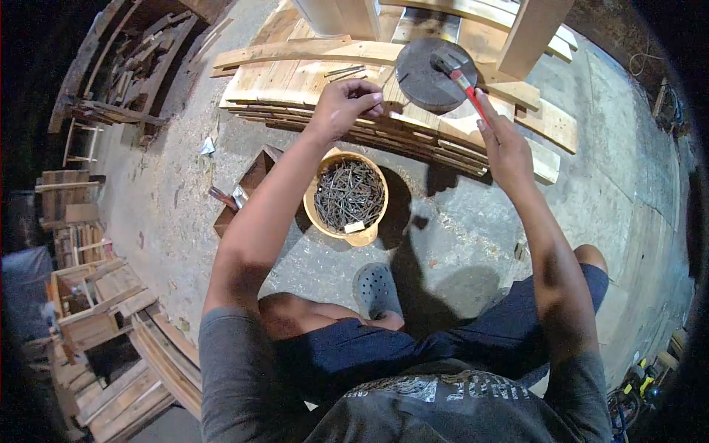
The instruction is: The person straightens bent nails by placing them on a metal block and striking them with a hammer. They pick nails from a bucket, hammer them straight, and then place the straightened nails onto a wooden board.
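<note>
My right hand (507,144) is wrapped round the red handle of a hammer (467,87). The hammer's head is over a thick dark round block (422,80) that lies on the stacked boards (317,88). Left of the block, my left hand (347,108) is closed with thumb and fingertips together at the front edge of the boards; I cannot tell what is in the pinch. A few loose nails (346,72) lie on the wood just beyond it. Below that hand, a yellow basin (363,238) full of nails (350,196) stands on the floor.
Beside the basin is a wooden box (258,168) with tool handles (223,197) in it. Upright timbers (533,37) rise from the far side of the board stack. Wooden pieces and scrap (111,303) crowd the left. My shod foot (377,292) is near the basin.
</note>
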Available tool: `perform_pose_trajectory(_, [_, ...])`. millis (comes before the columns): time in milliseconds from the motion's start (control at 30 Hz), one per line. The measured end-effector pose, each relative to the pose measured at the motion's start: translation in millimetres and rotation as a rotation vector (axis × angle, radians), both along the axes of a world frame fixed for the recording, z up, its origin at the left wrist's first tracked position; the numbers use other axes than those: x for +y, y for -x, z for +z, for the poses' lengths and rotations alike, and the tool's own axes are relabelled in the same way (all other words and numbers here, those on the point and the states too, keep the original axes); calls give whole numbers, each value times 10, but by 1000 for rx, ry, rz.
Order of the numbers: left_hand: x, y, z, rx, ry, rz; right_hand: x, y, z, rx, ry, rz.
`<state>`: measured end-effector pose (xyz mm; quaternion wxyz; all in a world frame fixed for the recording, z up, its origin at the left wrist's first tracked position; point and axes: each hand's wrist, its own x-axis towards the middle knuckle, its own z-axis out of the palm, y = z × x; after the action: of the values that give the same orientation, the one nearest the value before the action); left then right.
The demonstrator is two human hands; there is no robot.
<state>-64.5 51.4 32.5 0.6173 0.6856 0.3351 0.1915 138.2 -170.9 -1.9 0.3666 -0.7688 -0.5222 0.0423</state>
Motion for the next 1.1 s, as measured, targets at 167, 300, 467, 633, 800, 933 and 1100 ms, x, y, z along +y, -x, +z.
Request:
perform_pose_trajectory(167, [-54, -358, -46, 128, -416, 27, -33, -12, 49, 68, 7, 14])
perform_pose_trajectory(300, [-127, -459, 13, 119, -410, 32, -71, -43, 44, 159, -60, 56])
perform_pose_trajectory(467, [-103, -435, -104, -66, -160, 75, -129, -28, 89, 172, -123, 18])
perform_pose_trajectory(633, [-87, -378, -277, -46, 34, 135, -163, -21, 119, 296, -89, -67])
perform_pose_trajectory(800, [-209, -421, -246, 195, -451, 85, -160, 67, 274, 339, -99, -31])
perform_pose_trajectory(933, [-172, -443, -213, 250, -369, 56, -127, 100, 361, 351, -111, 27])
perform_pose_trajectory(1100, [-90, -451, -118, 247, -135, 29, -120, 84, 406, 173, -34, 93])
